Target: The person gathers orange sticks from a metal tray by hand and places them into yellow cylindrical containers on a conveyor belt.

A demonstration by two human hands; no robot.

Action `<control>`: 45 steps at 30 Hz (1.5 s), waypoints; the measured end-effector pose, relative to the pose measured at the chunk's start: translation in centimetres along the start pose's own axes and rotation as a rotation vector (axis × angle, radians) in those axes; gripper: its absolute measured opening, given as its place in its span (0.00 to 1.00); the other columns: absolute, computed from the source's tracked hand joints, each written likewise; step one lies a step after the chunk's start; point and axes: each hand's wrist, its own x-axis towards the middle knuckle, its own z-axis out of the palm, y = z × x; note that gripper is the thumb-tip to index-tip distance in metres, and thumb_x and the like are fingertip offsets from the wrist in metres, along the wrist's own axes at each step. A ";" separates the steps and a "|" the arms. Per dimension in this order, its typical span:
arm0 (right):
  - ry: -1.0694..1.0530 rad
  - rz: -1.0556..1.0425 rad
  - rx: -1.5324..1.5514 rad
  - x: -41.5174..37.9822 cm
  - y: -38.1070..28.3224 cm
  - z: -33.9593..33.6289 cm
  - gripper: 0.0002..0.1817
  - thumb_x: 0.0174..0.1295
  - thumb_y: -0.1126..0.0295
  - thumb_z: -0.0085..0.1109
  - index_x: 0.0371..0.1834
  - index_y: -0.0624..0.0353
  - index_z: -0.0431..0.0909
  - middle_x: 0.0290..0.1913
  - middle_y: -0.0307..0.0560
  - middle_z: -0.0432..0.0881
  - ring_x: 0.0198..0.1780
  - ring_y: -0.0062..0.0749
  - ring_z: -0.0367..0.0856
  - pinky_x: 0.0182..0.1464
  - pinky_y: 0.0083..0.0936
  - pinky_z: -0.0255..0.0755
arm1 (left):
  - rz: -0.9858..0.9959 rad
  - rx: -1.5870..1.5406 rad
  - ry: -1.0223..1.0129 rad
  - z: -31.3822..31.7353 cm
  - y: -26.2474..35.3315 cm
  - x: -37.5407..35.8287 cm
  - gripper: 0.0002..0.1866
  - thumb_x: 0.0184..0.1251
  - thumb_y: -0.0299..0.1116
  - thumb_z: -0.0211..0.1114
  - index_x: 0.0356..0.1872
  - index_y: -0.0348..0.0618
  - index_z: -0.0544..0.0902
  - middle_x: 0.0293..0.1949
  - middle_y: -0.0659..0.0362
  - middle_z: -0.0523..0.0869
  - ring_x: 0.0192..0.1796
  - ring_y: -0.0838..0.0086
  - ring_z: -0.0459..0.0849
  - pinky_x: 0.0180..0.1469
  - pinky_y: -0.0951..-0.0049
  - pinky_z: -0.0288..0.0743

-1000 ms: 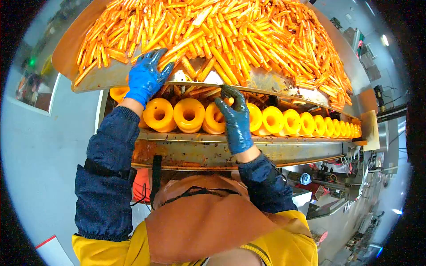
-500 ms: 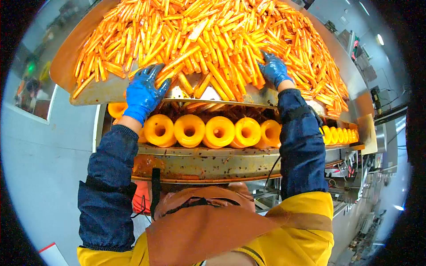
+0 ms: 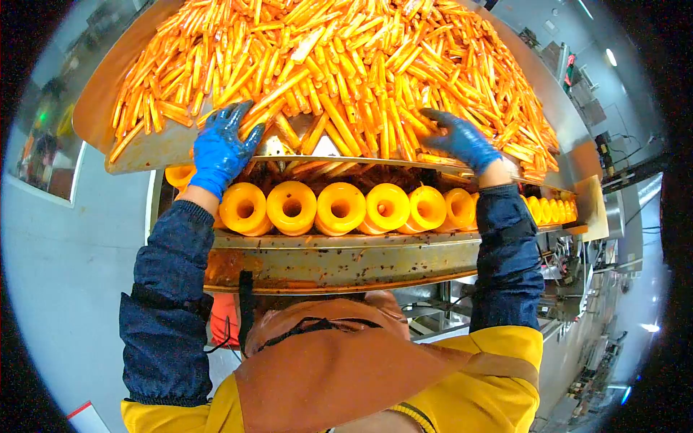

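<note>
A large heap of orange, sauce-coated food sticks [image 3: 346, 79] covers the metal tray [image 3: 162, 150] in front of me. At its near left edge is my left hand [image 3: 222, 148] in a blue glove, fingers apart, the fingertips against the sticks. My right hand [image 3: 465, 143], also blue-gloved, lies at the heap's near right side. Its fingers are stretched out towards the sticks and its thumb is apart; nothing shows in its grasp. Below the tray's near edge runs a row of yellow-orange funnel-shaped cups [image 3: 341, 208]. One cup has something pale inside its opening.
A stained metal rail [image 3: 339, 267] crosses between the cups and my brown apron [image 3: 325, 379]. The row of cups continues right behind my sleeve. A board [image 3: 593, 209] stands at the tray's right end. Other machinery is at the far right, with a grey wall on the left.
My right hand has drawn back from the heap, towards me and to the right. My left hand stays at the left edge of the sticks. The whole view has shifted slightly.
</note>
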 end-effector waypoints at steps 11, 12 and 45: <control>0.432 0.229 0.467 3.6 8.0 2.2 0.31 0.58 0.58 0.61 0.61 0.65 0.70 0.55 0.61 0.78 0.58 0.44 0.77 0.60 0.31 0.68 | -0.005 0.014 -0.016 0.2 -0.2 -0.1 0.27 0.62 0.52 0.60 0.60 0.53 0.75 0.57 0.51 0.78 0.59 0.56 0.76 0.62 0.59 0.68; 0.457 0.161 0.549 3.0 8.1 1.3 0.31 0.57 0.59 0.62 0.60 0.69 0.71 0.52 0.58 0.80 0.54 0.39 0.77 0.57 0.30 0.69 | -0.002 0.012 -0.017 0.3 -0.2 -0.1 0.27 0.62 0.52 0.60 0.60 0.53 0.75 0.57 0.51 0.78 0.59 0.56 0.76 0.62 0.59 0.68; 0.947 0.002 1.664 -12.5 -0.5 7.0 0.24 0.64 0.73 0.55 0.64 0.62 0.67 0.50 0.47 0.80 0.49 0.32 0.80 0.56 0.30 0.74 | -0.018 0.008 -0.032 0.0 0.0 0.0 0.25 0.62 0.48 0.63 0.60 0.52 0.76 0.55 0.50 0.79 0.58 0.55 0.76 0.60 0.60 0.70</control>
